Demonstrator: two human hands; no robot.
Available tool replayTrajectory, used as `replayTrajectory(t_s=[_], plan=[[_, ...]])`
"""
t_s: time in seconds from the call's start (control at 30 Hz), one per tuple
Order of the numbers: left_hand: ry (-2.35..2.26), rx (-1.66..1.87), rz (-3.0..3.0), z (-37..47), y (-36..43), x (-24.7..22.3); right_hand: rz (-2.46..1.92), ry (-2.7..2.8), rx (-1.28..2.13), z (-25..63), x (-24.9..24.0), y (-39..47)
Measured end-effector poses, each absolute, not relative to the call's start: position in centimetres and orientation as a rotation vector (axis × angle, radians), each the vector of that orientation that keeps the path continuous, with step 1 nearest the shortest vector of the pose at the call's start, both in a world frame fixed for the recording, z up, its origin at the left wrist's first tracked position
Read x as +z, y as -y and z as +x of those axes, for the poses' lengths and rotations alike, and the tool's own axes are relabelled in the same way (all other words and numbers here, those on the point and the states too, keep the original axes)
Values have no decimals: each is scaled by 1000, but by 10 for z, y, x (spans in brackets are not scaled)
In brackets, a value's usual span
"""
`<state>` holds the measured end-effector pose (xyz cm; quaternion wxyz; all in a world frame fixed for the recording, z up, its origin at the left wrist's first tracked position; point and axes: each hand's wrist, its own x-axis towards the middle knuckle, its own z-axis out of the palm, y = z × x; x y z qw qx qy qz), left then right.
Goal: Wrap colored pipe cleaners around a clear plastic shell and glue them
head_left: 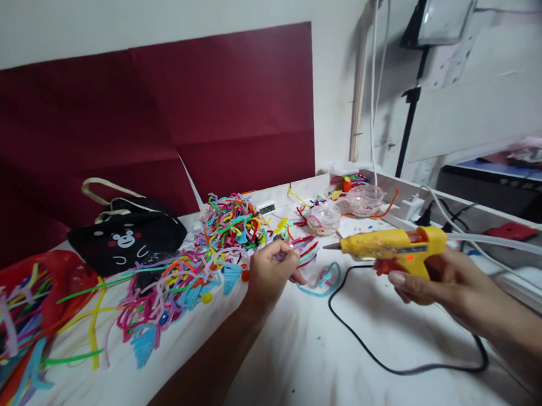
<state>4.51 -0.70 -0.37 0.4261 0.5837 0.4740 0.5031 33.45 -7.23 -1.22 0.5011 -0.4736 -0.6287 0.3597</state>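
A yellow hot glue gun (390, 250) is gripped in my right hand (449, 285), its metal nozzle pointing left toward my other hand and a small red light glowing on its side. A clear glue stick (492, 241) sticks out of its back. My left hand (274, 268) is closed in a pinch; what sits between its fingers is mostly hidden. Just beyond those fingers are red, pink and white pipe cleaners (306, 250); I cannot tell whether they are held. A light-blue pipe cleaner (325, 293) curls on the white table (304, 357) beside the fingertips.
A heap of colourful pipe cleaners (231, 222) spreads left of my hand. Further left are a black bag (129, 239) and a red bag (72, 277) of pipe cleaners. Clear bowls (323, 217) stand at the back. A black cord (362, 342) loops across the table.
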Motion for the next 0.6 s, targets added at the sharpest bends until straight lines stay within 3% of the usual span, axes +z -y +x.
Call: replayTrajectory(t_s=[0.13,0.43,0.6], plan=[[-1151,1285,1453,41,8,5,-1272,1695,1022,349,-14,81],[-1143,1347,1669,41,28,21,-1309,1809,937,354,-94,101],[-1126,1331,1775,41,31,27,-1375,2125,234,359,-50,84]])
